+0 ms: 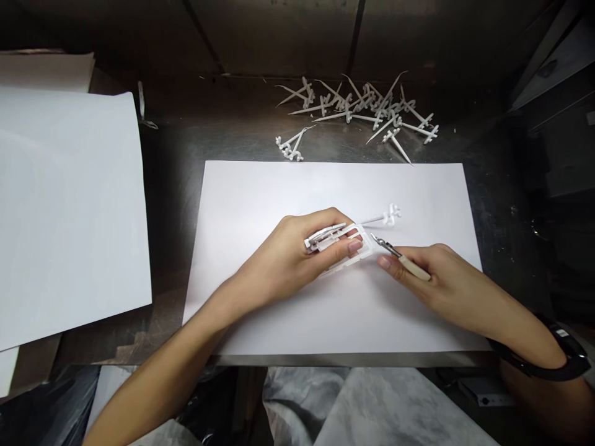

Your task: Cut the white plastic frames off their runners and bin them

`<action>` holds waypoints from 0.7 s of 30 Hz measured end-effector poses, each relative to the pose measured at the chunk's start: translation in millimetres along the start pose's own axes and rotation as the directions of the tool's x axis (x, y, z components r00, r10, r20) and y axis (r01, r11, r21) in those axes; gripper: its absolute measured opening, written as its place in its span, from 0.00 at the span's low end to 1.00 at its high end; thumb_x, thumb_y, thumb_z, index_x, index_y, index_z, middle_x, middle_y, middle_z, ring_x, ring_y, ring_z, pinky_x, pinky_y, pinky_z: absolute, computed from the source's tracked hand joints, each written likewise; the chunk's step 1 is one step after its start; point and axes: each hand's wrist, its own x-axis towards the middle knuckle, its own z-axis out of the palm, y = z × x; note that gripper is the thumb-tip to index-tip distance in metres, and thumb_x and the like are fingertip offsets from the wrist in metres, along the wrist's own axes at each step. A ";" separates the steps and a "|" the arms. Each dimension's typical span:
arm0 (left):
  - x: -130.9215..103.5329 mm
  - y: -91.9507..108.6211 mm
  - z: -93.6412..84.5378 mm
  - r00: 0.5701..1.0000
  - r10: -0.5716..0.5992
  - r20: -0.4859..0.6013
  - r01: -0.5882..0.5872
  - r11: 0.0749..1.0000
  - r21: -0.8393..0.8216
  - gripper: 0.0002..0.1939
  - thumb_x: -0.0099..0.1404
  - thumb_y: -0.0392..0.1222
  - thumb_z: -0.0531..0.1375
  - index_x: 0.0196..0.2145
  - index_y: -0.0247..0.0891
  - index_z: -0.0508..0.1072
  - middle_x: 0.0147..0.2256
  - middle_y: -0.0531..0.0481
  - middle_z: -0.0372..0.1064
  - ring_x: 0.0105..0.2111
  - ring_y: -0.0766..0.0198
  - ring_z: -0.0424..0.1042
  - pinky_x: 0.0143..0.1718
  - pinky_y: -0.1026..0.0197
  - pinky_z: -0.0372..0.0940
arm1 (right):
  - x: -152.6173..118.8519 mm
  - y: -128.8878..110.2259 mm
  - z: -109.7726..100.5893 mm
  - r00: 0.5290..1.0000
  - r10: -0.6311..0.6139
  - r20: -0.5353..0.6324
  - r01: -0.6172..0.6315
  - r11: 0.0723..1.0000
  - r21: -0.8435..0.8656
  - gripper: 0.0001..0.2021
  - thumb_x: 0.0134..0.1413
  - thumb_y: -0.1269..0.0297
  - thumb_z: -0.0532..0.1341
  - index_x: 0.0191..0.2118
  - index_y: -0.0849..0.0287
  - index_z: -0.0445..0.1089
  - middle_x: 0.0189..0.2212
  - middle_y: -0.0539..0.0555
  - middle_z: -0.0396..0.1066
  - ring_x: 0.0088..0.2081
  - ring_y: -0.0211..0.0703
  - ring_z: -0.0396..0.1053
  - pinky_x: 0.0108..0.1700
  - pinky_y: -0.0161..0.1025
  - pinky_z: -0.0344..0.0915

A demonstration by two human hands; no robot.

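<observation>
Head view: left hand (302, 248) closed on white plastic frame (365, 248) above paper sheet (332, 322), thumb on top, apparently steadying it for cutting. Right hand (446, 279) grips 1 pair of nippers (411, 266), tips beside frame's edge, likely for precise reach.

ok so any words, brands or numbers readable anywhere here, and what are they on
No text can be read.
Black wristband: a small pale mark, too small to read.
White plastic frame: no lettering can be made out.
Nippers: no brand can be made out on the grip.
White paper under the hands: no printing visible.
</observation>
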 end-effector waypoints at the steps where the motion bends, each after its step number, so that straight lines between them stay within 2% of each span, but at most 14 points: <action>1: 0.1 -0.2 -0.5 1.000 -0.003 -0.004 0.003 1.000 -0.004 0.08 0.79 0.44 0.66 0.47 0.38 0.81 0.44 0.53 0.79 0.42 0.64 0.75 0.43 0.67 0.64 | 0.6 1.1 -1.2 1.000 0.003 -0.022 -0.003 1.000 0.012 0.31 0.77 0.37 0.59 0.29 0.55 0.53 0.24 0.47 0.50 0.27 0.42 0.49 0.29 0.43 0.46; 4: -0.5 -2.1 0.4 0.999 -0.012 -0.034 0.011 0.999 -0.034 0.07 0.78 0.45 0.67 0.47 0.39 0.80 0.43 0.54 0.78 0.41 0.65 0.75 0.43 0.67 0.64 | 1.4 0.5 -5.2 0.995 -0.003 -0.097 0.013 0.995 0.100 0.29 0.77 0.36 0.60 0.32 0.55 0.61 0.27 0.47 0.54 0.29 0.43 0.52 0.31 0.43 0.49; 6: -0.9 -4.9 4.6 0.997 -0.030 -0.068 0.024 0.996 -0.089 0.07 0.77 0.45 0.68 0.48 0.40 0.80 0.43 0.54 0.78 0.41 0.65 0.75 0.44 0.67 0.64 | 1.4 -4.1 -5.1 0.991 -0.048 -0.125 0.073 0.976 0.203 0.25 0.78 0.38 0.60 0.36 0.55 0.66 0.30 0.47 0.59 0.32 0.44 0.56 0.35 0.42 0.53; 9: -0.6 -9.5 16.6 0.993 -0.078 -0.087 0.055 0.968 -0.245 0.12 0.77 0.47 0.68 0.51 0.39 0.78 0.44 0.52 0.78 0.42 0.63 0.75 0.45 0.66 0.66 | 2.4 -12.1 1.3 0.983 -0.140 -0.120 0.174 0.920 0.352 0.19 0.80 0.43 0.61 0.43 0.54 0.70 0.36 0.49 0.66 0.38 0.45 0.63 0.41 0.41 0.59; 11: -0.5 -11.2 25.8 0.992 -0.117 -0.044 0.092 0.921 -0.379 0.15 0.77 0.49 0.68 0.54 0.38 0.77 0.45 0.49 0.79 0.43 0.62 0.76 0.45 0.64 0.68 | 4.2 -14.0 6.7 0.976 -0.160 -0.150 0.208 0.895 0.395 0.15 0.78 0.47 0.65 0.43 0.54 0.71 0.37 0.48 0.67 0.39 0.45 0.64 0.43 0.40 0.60; 13: -0.8 -11.0 32.9 0.986 -0.161 0.041 0.159 0.837 -0.524 0.17 0.78 0.50 0.67 0.57 0.38 0.77 0.48 0.47 0.79 0.44 0.61 0.78 0.47 0.62 0.71 | 6.3 -12.2 9.3 0.967 -0.142 -0.211 0.221 0.880 0.420 0.14 0.75 0.51 0.70 0.42 0.54 0.71 0.35 0.48 0.65 0.37 0.44 0.62 0.42 0.39 0.59; 16: -1.0 -7.9 37.1 0.957 -0.230 0.177 0.285 0.638 -0.715 0.19 0.79 0.53 0.65 0.60 0.40 0.77 0.52 0.43 0.80 0.47 0.57 0.80 0.52 0.58 0.73 | 8.2 -6.8 4.5 0.967 -0.087 -0.239 0.198 0.846 0.496 0.13 0.72 0.53 0.73 0.43 0.53 0.72 0.35 0.47 0.63 0.37 0.45 0.60 0.41 0.40 0.58; 19: 0.8 -3.8 34.3 0.910 -0.316 0.268 0.386 0.412 -0.825 0.25 0.80 0.58 0.60 0.63 0.39 0.77 0.54 0.39 0.81 0.49 0.50 0.82 0.53 0.52 0.75 | 8.3 -4.2 -6.0 0.971 -0.063 -0.229 0.180 0.824 0.537 0.14 0.73 0.50 0.71 0.42 0.53 0.71 0.35 0.48 0.63 0.38 0.46 0.60 0.42 0.41 0.57; 21: 2.9 -1.3 31.1 0.886 -0.360 0.294 0.410 0.307 -0.859 0.29 0.80 0.59 0.57 0.66 0.38 0.76 0.55 0.36 0.80 0.51 0.46 0.82 0.54 0.48 0.76 | 8.2 -4.4 -11.7 0.971 -0.066 -0.229 0.182 0.826 0.533 0.15 0.73 0.50 0.71 0.41 0.53 0.71 0.36 0.49 0.63 0.39 0.46 0.60 0.43 0.41 0.57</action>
